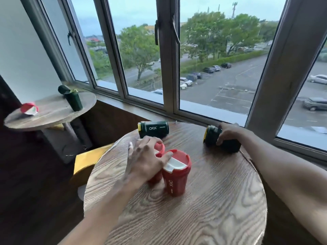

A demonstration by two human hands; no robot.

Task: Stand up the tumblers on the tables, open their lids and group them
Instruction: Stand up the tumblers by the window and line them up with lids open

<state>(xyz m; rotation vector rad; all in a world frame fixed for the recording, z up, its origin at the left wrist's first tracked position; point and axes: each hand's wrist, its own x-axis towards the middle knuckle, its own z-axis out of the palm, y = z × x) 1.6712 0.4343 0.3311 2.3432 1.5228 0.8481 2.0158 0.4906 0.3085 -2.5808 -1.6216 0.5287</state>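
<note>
Two red tumblers stand upright side by side on the round wooden table (194, 218). The right red tumbler (177, 179) has its white lid flipped open. My left hand (146, 160) wraps over the left red tumbler (160, 147), which it mostly hides. A dark green tumbler (154, 129) lies on its side at the table's far edge. My right hand (228, 132) grips a second green tumbler (212, 137), also lying on its side at the far right. On the smaller table (53, 114) at the left, a green tumbler (73, 99) stands with its lid open and a red tumbler (29, 108) lies tipped over.
A window sill (203, 110) and window frames run just behind both tables. A yellow seat (86, 160) sits low between the tables. Dark wall panelling fills the left side.
</note>
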